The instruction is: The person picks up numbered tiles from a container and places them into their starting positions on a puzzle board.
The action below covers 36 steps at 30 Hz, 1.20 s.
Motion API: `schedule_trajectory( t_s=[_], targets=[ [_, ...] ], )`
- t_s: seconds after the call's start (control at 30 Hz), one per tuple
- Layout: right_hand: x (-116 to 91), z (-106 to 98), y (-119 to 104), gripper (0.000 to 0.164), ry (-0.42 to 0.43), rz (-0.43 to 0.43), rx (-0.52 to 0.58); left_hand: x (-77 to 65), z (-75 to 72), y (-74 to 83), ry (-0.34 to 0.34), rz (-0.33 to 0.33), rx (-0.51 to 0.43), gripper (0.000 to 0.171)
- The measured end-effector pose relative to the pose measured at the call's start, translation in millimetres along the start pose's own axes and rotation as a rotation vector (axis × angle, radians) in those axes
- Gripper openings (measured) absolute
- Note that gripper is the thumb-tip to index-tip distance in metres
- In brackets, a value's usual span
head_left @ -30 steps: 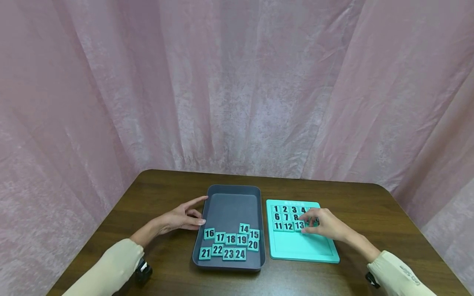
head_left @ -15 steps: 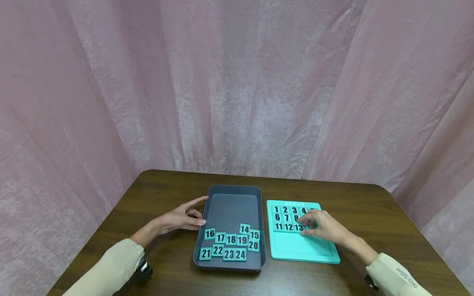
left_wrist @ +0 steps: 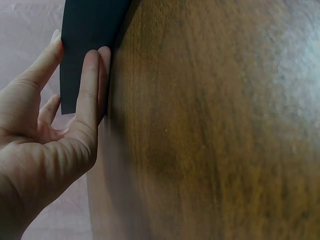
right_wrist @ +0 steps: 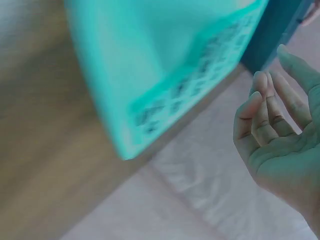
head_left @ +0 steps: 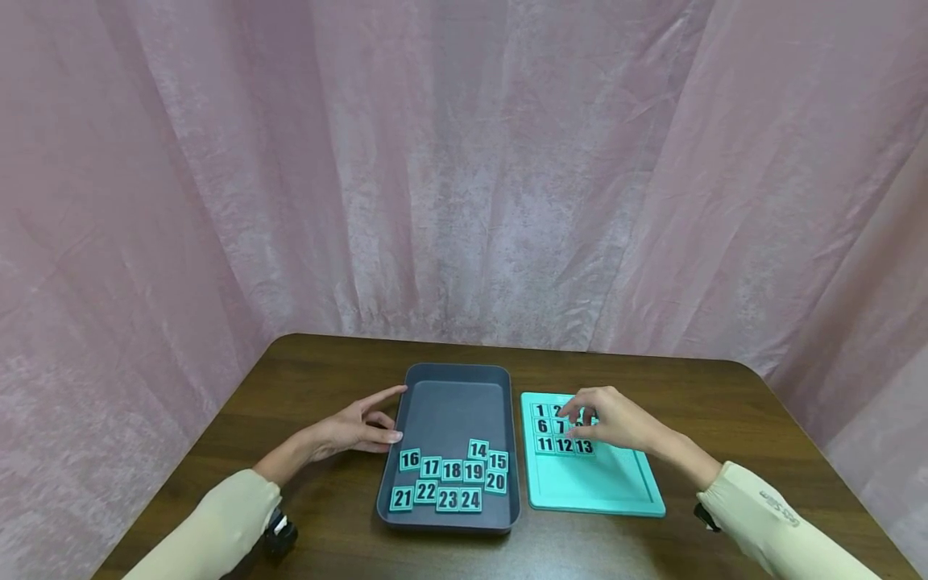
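Observation:
My left hand (head_left: pixel 355 425) rests against the left side of a dark grey tray (head_left: pixel 457 403), touching it with fairly straight fingers; the left wrist view shows fingertips along the tray wall (left_wrist: pixel 92 30). In the tray's near half lie several number tiles, among them the 14 tile (head_left: pixel 478 449) and the 21 tile (head_left: pixel 402 498). My right hand (head_left: pixel 612 415) hovers above a turquoise board (head_left: pixel 594 487), its fingers loosely bent and holding nothing. Tiles stand in rows on the board, with the 13 tile (head_left: pixel 585 445) ending the third row; some upper tiles are hidden behind the hand.
Both tray and board lie on a brown wooden table (head_left: pixel 326 515), side by side with a narrow gap. A pink curtain (head_left: pixel 464 201) hangs behind the table's far edge.
My right hand has let go of the 13 tile, which stays on the board, and has moved up and left over the upper rows. My left hand has not moved.

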State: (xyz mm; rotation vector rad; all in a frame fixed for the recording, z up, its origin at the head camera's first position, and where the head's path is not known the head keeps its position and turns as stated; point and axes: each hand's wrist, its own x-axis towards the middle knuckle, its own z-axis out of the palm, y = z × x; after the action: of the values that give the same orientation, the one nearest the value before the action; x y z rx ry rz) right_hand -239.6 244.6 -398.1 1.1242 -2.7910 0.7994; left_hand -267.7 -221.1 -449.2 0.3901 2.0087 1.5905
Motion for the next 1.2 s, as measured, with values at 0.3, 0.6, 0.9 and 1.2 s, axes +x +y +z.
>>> schedule_trajectory(
  t_s=[0.3,0.6,0.9,1.2],
  targets=[
    [48.5,21.4,-38.7,0.023,-0.065,-0.091,0.001,3.2,-0.2,0.9,-0.004,-0.005,0.004,0.098],
    [70.2,65.7,-58.4,0.018,-0.11,-0.111,-0.121,2.0,0.9,3.1,-0.013,0.004,-0.004,0.097],
    [76.6,79.9,-67.0,0.025,-0.119,-0.068,-0.348,1.6,1.5,0.5,-0.003,-0.006,-0.008,0.097],
    [81.0,83.5,-71.0,0.025,-0.145,-0.047,-0.386,-1.0,-0.3,1.1,0.006,-0.001,-0.004,0.096]
  ],
)
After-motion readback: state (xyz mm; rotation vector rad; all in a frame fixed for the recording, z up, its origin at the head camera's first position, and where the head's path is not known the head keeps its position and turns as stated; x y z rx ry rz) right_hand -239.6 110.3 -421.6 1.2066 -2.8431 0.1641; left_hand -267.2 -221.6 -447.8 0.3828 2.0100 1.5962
